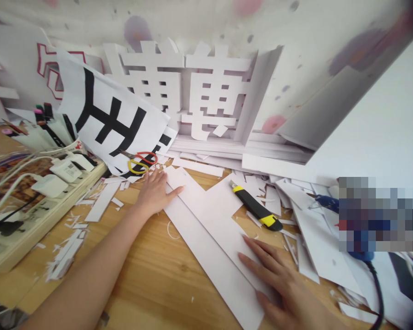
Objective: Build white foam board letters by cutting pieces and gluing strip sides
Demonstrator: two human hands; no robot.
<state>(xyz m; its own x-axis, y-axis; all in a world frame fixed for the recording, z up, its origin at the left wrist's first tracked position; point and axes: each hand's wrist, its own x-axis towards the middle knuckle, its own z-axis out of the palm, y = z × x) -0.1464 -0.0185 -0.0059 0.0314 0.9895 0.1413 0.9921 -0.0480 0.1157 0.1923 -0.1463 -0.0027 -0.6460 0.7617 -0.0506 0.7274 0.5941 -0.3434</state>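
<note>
A long white foam-board strip (209,261) lies slantwise on the wooden table, with a white cut-out piece (211,206) along its right side. My left hand (156,190) rests at their far end, fingers spread, thumb on the white board. Near the close end, my right hand (278,284) lies flat with fingers apart on the cut-out piece. Neither hand grips anything. A black and yellow utility knife (256,207) lies to the right of the cut-out, its blade end pointing away. Scissors (141,161) with red and yellow handles lie just beyond my left hand.
White cut-out characters (213,91) stand against the back. A paper sheet with black strokes (113,114) leans beside them. A power strip (51,197) with chargers runs along the left. Scraps (67,252) litter the table. At right, a blue corded tool (361,243) is partly blurred out.
</note>
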